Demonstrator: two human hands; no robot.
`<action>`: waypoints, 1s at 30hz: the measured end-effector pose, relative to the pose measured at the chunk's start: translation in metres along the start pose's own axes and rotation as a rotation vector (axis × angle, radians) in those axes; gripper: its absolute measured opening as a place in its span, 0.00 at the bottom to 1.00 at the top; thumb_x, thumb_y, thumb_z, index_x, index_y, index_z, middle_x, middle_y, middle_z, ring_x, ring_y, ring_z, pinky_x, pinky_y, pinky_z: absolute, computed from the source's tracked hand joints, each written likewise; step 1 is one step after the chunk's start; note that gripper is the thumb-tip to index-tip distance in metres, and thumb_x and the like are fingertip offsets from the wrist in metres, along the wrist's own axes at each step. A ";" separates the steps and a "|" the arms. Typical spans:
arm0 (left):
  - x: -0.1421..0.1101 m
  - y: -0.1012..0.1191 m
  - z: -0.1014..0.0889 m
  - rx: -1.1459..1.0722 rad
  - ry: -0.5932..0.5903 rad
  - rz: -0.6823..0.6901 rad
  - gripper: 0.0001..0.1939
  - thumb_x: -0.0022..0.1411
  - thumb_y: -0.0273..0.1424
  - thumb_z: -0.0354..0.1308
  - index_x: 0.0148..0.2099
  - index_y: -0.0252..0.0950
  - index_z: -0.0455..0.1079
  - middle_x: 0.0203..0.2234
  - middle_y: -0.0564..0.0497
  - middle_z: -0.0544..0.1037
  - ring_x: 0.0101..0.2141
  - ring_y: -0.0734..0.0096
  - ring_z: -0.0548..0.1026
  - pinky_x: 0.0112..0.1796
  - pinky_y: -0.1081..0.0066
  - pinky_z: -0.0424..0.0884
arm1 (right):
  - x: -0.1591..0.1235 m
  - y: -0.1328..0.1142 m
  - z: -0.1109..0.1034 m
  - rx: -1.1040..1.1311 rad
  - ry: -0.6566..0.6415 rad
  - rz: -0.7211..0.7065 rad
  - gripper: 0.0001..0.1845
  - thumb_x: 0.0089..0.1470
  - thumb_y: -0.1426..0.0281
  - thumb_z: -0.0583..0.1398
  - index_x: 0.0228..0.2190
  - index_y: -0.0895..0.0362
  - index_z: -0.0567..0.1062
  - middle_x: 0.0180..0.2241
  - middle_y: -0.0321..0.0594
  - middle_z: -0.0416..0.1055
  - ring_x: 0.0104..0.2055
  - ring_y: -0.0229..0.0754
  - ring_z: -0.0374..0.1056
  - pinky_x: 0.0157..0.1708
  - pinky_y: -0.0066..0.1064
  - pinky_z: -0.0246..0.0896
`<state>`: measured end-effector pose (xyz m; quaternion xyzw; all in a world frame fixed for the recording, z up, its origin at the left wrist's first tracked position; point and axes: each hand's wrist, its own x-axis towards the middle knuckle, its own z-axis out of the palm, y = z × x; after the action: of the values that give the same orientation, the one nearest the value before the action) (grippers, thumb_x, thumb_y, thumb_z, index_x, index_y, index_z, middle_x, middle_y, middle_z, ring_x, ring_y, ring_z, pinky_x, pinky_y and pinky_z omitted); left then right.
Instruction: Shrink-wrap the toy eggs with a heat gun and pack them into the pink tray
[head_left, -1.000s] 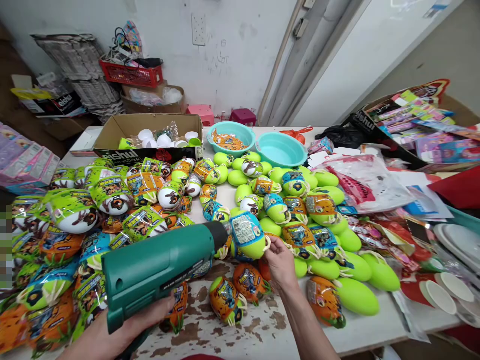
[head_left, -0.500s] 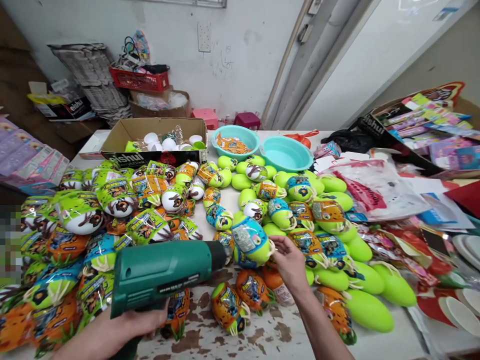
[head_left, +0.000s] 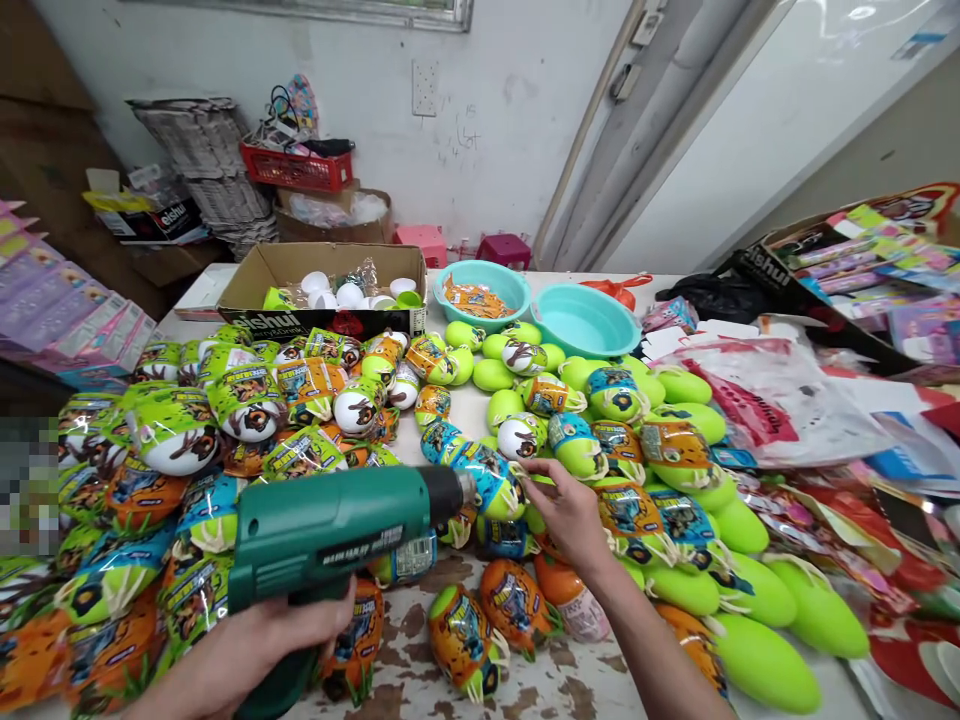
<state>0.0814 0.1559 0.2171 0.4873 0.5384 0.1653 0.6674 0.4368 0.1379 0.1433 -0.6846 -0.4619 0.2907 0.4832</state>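
Observation:
My left hand (head_left: pixel 262 640) grips a green heat gun (head_left: pixel 337 525) by its handle, the nozzle pointing right. Just beyond the nozzle is a green toy egg in blue printed film (head_left: pixel 491 485), with pale strands at its right end. My right hand (head_left: pixel 566 515) pinches that end between thumb and fingers. Below the barrel lies a blue-wrapped piece with a barcode (head_left: pixel 411 558), partly hidden by the gun. Orange wrapped eggs (head_left: pixel 461 635) sit on the worn tabletop (head_left: pixel 405 650) in front.
Wrapped eggs (head_left: pixel 176 430) are heaped at left; plain green eggs (head_left: pixel 772 655) lie at right among wrapped ones. Behind stand a cardboard box (head_left: pixel 330 265) of white cups and two turquoise basins (head_left: pixel 589 320). Plastic bags (head_left: pixel 787 400) and packaging cover the right side.
The blue-wrapped egg at my right fingertips looks smaller and shows its printed picture instead of a barcode. A barcoded blue piece now shows beneath the heat gun. The view has shifted slightly.

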 end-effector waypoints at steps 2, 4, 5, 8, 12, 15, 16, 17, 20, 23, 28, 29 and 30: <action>0.009 0.009 0.002 -0.014 0.036 0.018 0.14 0.52 0.43 0.64 0.32 0.37 0.74 0.20 0.52 0.74 0.25 0.64 0.71 0.29 0.68 0.68 | 0.009 -0.002 0.004 0.028 -0.072 -0.010 0.17 0.48 0.53 0.65 0.34 0.52 0.77 0.36 0.41 0.78 0.36 0.48 0.75 0.42 0.41 0.72; 0.015 0.012 -0.001 0.025 0.128 -0.006 0.14 0.52 0.43 0.64 0.30 0.37 0.73 0.20 0.53 0.74 0.25 0.64 0.70 0.29 0.69 0.67 | 0.019 -0.005 0.005 0.050 -0.086 -0.016 0.18 0.48 0.53 0.65 0.34 0.53 0.77 0.35 0.42 0.78 0.37 0.48 0.75 0.40 0.40 0.72; 0.017 0.012 -0.002 0.041 0.129 -0.032 0.14 0.51 0.43 0.64 0.28 0.37 0.72 0.20 0.53 0.74 0.25 0.64 0.70 0.29 0.69 0.67 | 0.025 -0.006 0.004 0.042 -0.064 -0.022 0.18 0.48 0.52 0.65 0.34 0.54 0.76 0.35 0.43 0.78 0.38 0.48 0.74 0.39 0.39 0.72; 0.021 0.012 -0.001 -0.041 -0.051 -0.101 0.14 0.50 0.42 0.65 0.26 0.36 0.72 0.19 0.53 0.74 0.23 0.66 0.70 0.27 0.70 0.66 | 0.047 -0.007 0.004 -0.052 0.042 -0.071 0.19 0.47 0.52 0.64 0.32 0.54 0.75 0.33 0.44 0.77 0.37 0.48 0.73 0.37 0.39 0.71; 0.037 0.029 0.018 -0.185 0.015 0.026 0.13 0.52 0.40 0.65 0.33 0.35 0.72 0.19 0.53 0.74 0.22 0.69 0.70 0.24 0.72 0.67 | 0.081 0.001 0.012 -0.198 0.062 -0.149 0.15 0.49 0.56 0.62 0.32 0.55 0.74 0.33 0.43 0.77 0.36 0.47 0.73 0.38 0.39 0.69; 0.059 0.047 0.025 -0.241 0.199 0.088 0.15 0.50 0.39 0.66 0.37 0.36 0.69 0.17 0.55 0.74 0.21 0.70 0.72 0.23 0.73 0.68 | 0.112 0.012 0.012 -0.274 0.061 -0.188 0.12 0.50 0.60 0.61 0.32 0.55 0.74 0.33 0.43 0.77 0.35 0.46 0.73 0.39 0.40 0.68; 0.067 0.053 0.025 -0.246 0.239 0.084 0.17 0.49 0.39 0.67 0.38 0.37 0.68 0.17 0.56 0.74 0.20 0.70 0.72 0.22 0.73 0.69 | 0.124 0.015 0.010 -0.299 0.043 -0.194 0.11 0.49 0.62 0.61 0.32 0.56 0.74 0.33 0.43 0.77 0.36 0.46 0.73 0.39 0.40 0.68; 0.076 0.058 0.023 -0.241 0.268 0.086 0.18 0.48 0.38 0.69 0.38 0.37 0.67 0.17 0.57 0.74 0.19 0.70 0.72 0.21 0.73 0.69 | 0.136 0.018 0.007 -0.332 0.019 -0.197 0.10 0.48 0.64 0.61 0.33 0.56 0.74 0.34 0.43 0.78 0.36 0.46 0.73 0.40 0.40 0.68; 0.103 0.072 0.016 -0.219 0.290 0.145 0.20 0.46 0.36 0.70 0.38 0.37 0.66 0.19 0.59 0.73 0.18 0.72 0.72 0.19 0.74 0.68 | 0.175 0.022 0.004 -0.449 -0.026 -0.198 0.12 0.46 0.69 0.62 0.36 0.56 0.76 0.37 0.45 0.78 0.39 0.48 0.74 0.42 0.41 0.68; 0.133 0.085 0.013 -0.222 0.281 0.167 0.19 0.44 0.34 0.70 0.36 0.37 0.66 0.19 0.59 0.73 0.16 0.74 0.72 0.17 0.75 0.67 | 0.210 0.020 0.019 -0.547 -0.049 -0.197 0.15 0.49 0.71 0.60 0.41 0.58 0.77 0.40 0.47 0.78 0.40 0.48 0.74 0.43 0.41 0.67; 0.170 0.095 0.014 -0.190 0.283 0.164 0.17 0.44 0.35 0.69 0.33 0.36 0.65 0.16 0.59 0.72 0.14 0.73 0.72 0.15 0.75 0.67 | 0.250 0.023 0.075 -0.626 -0.152 -0.155 0.18 0.45 0.77 0.62 0.41 0.58 0.78 0.41 0.46 0.78 0.40 0.48 0.75 0.42 0.36 0.67; 0.173 0.095 0.014 -0.185 0.291 0.164 0.17 0.45 0.35 0.68 0.34 0.37 0.65 0.16 0.59 0.72 0.14 0.73 0.72 0.15 0.75 0.67 | 0.255 0.025 0.087 -0.640 -0.168 -0.146 0.18 0.43 0.77 0.63 0.40 0.59 0.79 0.40 0.47 0.79 0.41 0.49 0.75 0.42 0.35 0.67; 0.175 0.094 0.014 -0.177 0.297 0.162 0.17 0.45 0.35 0.68 0.34 0.37 0.65 0.16 0.59 0.72 0.14 0.72 0.72 0.15 0.75 0.67 | 0.259 0.027 0.097 -0.654 -0.183 -0.136 0.18 0.42 0.78 0.64 0.39 0.59 0.79 0.40 0.47 0.79 0.41 0.49 0.74 0.42 0.34 0.67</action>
<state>0.1864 0.3237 0.1964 0.4387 0.5732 0.3353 0.6055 0.4689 0.4100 0.0957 -0.7418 -0.6168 0.1545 0.2129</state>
